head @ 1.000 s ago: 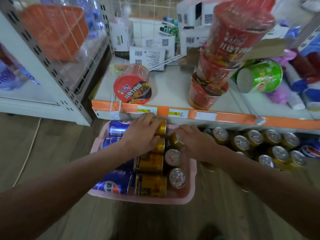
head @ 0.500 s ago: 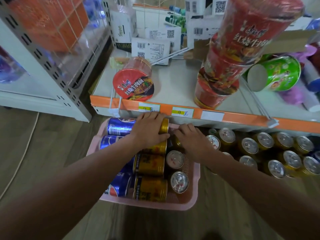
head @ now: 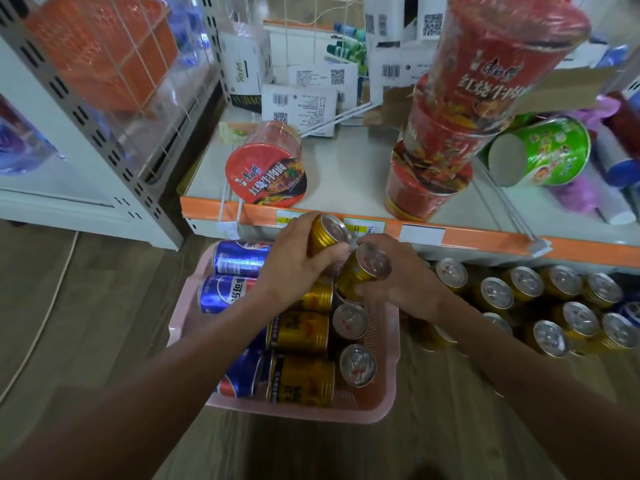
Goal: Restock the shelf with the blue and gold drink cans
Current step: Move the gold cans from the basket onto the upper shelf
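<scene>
- Step in hand: pick-up. Our left hand [head: 294,268] is wrapped round a gold can [head: 325,237], and our right hand [head: 405,284] is wrapped round a second gold can [head: 360,273]. Both are raised above the far end of the pink basket [head: 389,386].
- Held cans are tilted, silver tops toward us. They sit just beside each other; we cannot tell whether they touch.
- Stock in the basket: blue cans [head: 239,259] lie on their sides along its left. More gold ones lie in its middle, and a few stand upright on its right.
- Target, we judge: the standing gold cans [head: 526,289] on the low shelf just right of the basket.
- Next move calls for carrying both rightward from the basket and turning them upright. They then need setting into a gap without knocking neighbours.
- Look: shiny gold sides, silver pull-tab tops, red and dark print.
</scene>
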Motion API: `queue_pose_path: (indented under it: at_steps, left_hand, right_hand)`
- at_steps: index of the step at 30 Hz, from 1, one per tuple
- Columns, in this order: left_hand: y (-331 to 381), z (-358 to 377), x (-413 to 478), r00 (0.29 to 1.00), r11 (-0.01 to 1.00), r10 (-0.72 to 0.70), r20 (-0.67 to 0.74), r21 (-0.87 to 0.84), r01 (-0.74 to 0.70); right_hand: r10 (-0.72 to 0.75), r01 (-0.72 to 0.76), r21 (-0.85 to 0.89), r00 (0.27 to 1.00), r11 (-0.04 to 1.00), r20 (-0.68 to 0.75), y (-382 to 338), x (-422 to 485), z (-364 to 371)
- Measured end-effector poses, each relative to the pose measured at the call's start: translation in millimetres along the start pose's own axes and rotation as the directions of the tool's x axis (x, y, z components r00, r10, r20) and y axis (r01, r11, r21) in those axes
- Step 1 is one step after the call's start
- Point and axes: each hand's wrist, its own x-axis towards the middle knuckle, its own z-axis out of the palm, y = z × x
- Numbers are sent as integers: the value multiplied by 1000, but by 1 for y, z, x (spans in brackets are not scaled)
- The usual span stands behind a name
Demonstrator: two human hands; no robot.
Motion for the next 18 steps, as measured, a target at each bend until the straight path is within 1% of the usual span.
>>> queue_pose_path:
  at_steps: [3,5,8,11,12,14,16,18]
  left_hand:
    - [16,-3,-13,996,975,-91,7,-203,90]
    - [22,-5,-21,985,948,-172,-15,-274,161]
    - [21,-7,-27,962,901,-272,-34,-359,242]
    - [18,-9,-31,927,810,-375,16,-481,336]
    - [17,-9,-32,921,788,-389,40,-504,354]
    - [17,-7,-34,915,754,-391,100,-536,381]
    - [16,-7,-34,892,699,-417,173,-566,437]
    - [15,-4,-34,872,666,-440,213,-574,476]
  right_hand:
    - [49,-46,198,999,979,-11,-7,-5,0]
    - [65,-67,370,998,926,20,-13,-10,3]
    - [42,-55,591,998,804,36,-11,-15,13]
    - [93,-111,785,993,610,68,-11,-14,27]
    - [114,-130,818,990,561,79,-13,-14,30]
    - [161,-176,842,981,509,107,-17,-13,33]
    - [186,-208,853,973,479,133,-16,-11,36]
    - [212,-228,851,967,472,142,-16,-11,36]
